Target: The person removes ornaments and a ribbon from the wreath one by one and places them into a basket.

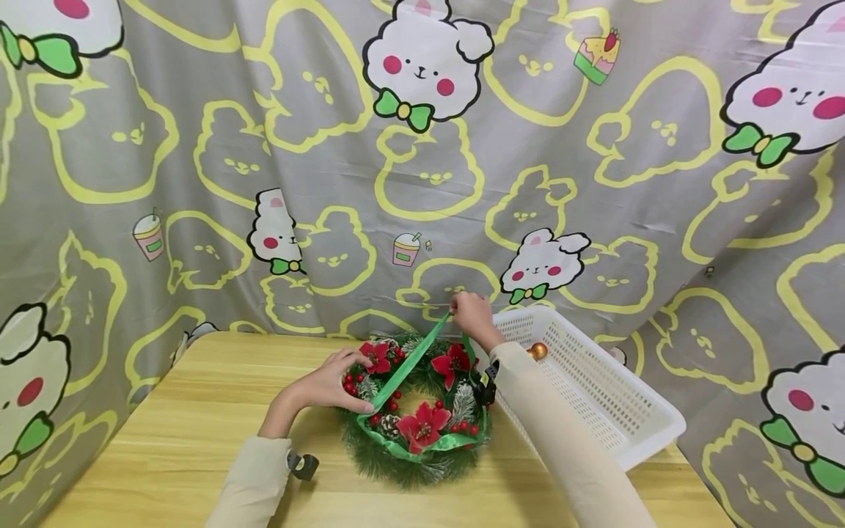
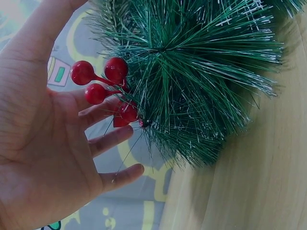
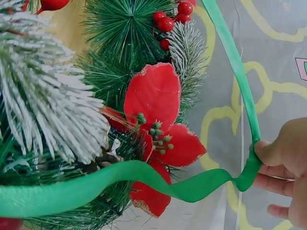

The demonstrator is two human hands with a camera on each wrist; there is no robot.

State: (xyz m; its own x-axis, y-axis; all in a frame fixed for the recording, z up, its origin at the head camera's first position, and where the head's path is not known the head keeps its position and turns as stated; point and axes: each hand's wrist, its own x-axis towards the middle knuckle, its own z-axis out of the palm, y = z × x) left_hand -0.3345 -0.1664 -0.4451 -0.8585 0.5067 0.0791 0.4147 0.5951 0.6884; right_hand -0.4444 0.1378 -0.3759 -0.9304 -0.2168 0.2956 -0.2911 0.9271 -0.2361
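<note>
A green wreath [image 1: 411, 469] lies flat on the table, dressed with red poinsettia flowers [image 1: 425, 427], red berries [image 2: 115, 70], frosted sprigs and a pine cone. Green ribbon [image 1: 412, 361] runs across it and along its front. Raised above the wreath's back right, my right hand [image 1: 474, 317] pinches the ribbon between thumb and fingers; in the right wrist view, two lengths of it lead away from that hand [image 3: 283, 165]. My left hand [image 1: 333, 381] rests at the wreath's left side, thumb beside the ribbon. The left wrist view shows this hand [image 2: 53, 139] with fingers spread behind the berries.
To the right of the wreath stands a white plastic basket [image 1: 650, 418], with a shiny copper-coloured ball [image 1: 539, 351] inside it. A grey cartoon-print curtain [image 1: 343, 183] hangs behind the wooden table [image 1: 165, 440] and at both sides.
</note>
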